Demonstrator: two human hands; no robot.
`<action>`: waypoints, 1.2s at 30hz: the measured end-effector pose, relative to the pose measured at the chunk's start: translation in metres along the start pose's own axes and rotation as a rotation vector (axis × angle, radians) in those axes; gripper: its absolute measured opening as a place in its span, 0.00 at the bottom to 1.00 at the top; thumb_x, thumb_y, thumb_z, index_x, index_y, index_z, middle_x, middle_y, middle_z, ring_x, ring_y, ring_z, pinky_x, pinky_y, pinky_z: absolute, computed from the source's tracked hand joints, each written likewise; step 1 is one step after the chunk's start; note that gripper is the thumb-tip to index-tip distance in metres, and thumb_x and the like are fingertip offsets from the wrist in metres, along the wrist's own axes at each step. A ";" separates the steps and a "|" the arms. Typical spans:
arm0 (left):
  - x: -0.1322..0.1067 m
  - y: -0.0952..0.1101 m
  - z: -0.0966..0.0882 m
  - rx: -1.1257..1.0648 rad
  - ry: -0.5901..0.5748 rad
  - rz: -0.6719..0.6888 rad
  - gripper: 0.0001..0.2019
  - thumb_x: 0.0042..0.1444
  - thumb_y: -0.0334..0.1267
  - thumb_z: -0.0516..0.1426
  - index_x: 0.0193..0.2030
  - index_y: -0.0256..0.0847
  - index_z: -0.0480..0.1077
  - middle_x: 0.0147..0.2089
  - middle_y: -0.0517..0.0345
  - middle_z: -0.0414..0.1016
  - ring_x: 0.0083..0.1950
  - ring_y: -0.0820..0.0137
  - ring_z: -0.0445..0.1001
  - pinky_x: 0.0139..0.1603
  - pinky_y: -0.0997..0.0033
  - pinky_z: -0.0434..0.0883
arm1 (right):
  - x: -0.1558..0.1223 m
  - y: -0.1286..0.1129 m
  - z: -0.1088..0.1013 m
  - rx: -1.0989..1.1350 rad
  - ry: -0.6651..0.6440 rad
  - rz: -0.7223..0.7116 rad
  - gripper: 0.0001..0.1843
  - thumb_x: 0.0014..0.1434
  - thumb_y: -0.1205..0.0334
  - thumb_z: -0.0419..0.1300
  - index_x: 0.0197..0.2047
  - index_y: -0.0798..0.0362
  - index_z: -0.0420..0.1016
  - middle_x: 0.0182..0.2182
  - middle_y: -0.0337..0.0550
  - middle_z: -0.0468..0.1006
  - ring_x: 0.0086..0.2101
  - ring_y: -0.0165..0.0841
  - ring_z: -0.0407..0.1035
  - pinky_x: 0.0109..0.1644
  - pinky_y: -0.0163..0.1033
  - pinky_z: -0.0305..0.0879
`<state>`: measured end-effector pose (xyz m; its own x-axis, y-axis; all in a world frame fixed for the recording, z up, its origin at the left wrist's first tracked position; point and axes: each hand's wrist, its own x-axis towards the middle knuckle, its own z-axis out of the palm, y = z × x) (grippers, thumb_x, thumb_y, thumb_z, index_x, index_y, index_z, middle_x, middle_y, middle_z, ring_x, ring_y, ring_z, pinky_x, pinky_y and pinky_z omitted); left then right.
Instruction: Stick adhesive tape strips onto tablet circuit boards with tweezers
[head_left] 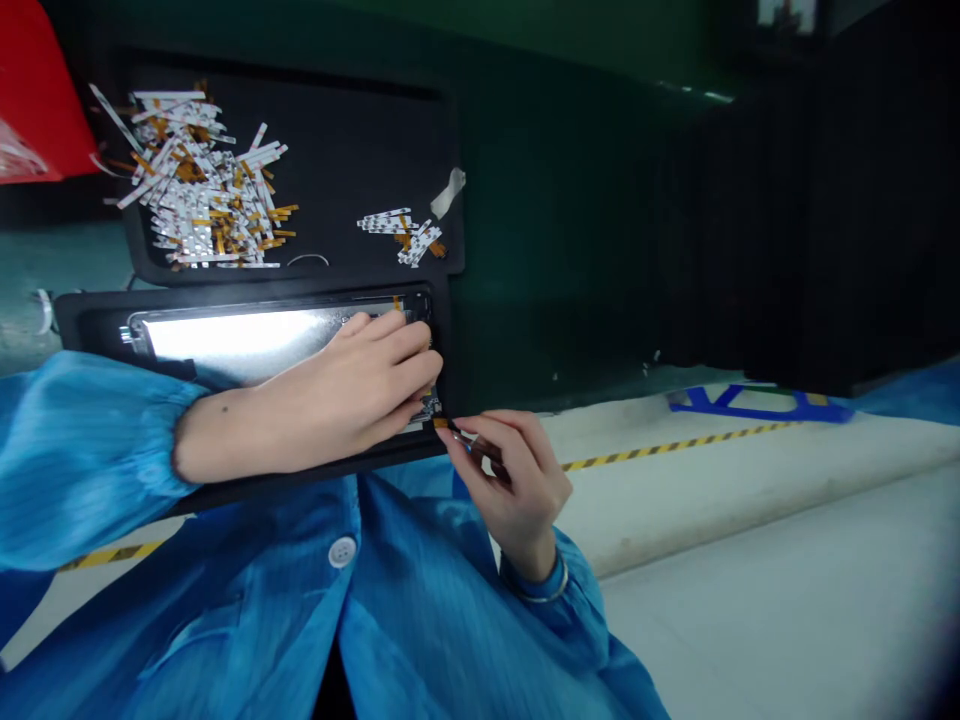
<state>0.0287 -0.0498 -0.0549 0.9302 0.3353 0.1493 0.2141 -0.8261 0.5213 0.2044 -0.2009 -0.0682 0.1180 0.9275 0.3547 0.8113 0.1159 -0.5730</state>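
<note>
An opened flat device (240,335), like a tablet with a bright silvery panel, lies in the lower black tray (97,315). My left hand (375,385) rests over its right end, fingers bent and close together; the fingertips and anything under them are hidden. At the tray's lower right corner, my right hand (517,465) is closed in a pinch at a small orange flex cable (441,423). A slim, shiny tool (471,440), perhaps tweezers, shows partly within that hand. Near the left fingers, a bit of circuit board (431,403) is visible.
Above stands another black tray (337,120). It holds a heap of white-and-orange flex strips (210,190), a smaller bunch (405,235) and a pale scrap (448,193). A red object (45,100) is at upper left. The dark green table (555,250) extends right.
</note>
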 end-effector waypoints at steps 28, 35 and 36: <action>-0.013 0.000 -0.001 -0.084 -0.016 -0.029 0.03 0.64 0.31 0.55 0.43 0.41 0.65 0.45 0.49 0.69 0.43 0.58 0.67 0.40 0.57 0.63 | 0.012 0.007 0.000 -0.066 -0.103 -0.384 0.07 0.63 0.75 0.66 0.43 0.57 0.79 0.32 0.41 0.79 0.29 0.28 0.72 0.34 0.33 0.73; -0.012 0.000 -0.001 -0.091 -0.011 -0.010 0.03 0.63 0.31 0.54 0.42 0.41 0.65 0.45 0.49 0.69 0.43 0.58 0.67 0.39 0.56 0.64 | 0.014 0.001 -0.002 -0.116 -0.116 -0.372 0.05 0.66 0.73 0.65 0.43 0.55 0.78 0.32 0.41 0.80 0.29 0.28 0.73 0.34 0.32 0.74; -0.012 0.000 -0.001 -0.091 -0.015 -0.010 0.03 0.63 0.31 0.54 0.42 0.41 0.65 0.45 0.49 0.69 0.43 0.58 0.67 0.40 0.56 0.64 | 0.014 0.000 -0.001 -0.120 -0.116 -0.371 0.05 0.66 0.73 0.65 0.43 0.55 0.78 0.31 0.40 0.80 0.28 0.28 0.73 0.34 0.32 0.74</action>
<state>0.0170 -0.0531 -0.0557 0.9325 0.3365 0.1315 0.1965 -0.7778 0.5970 0.2072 -0.1882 -0.0623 -0.2554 0.8654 0.4311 0.8485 0.4143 -0.3291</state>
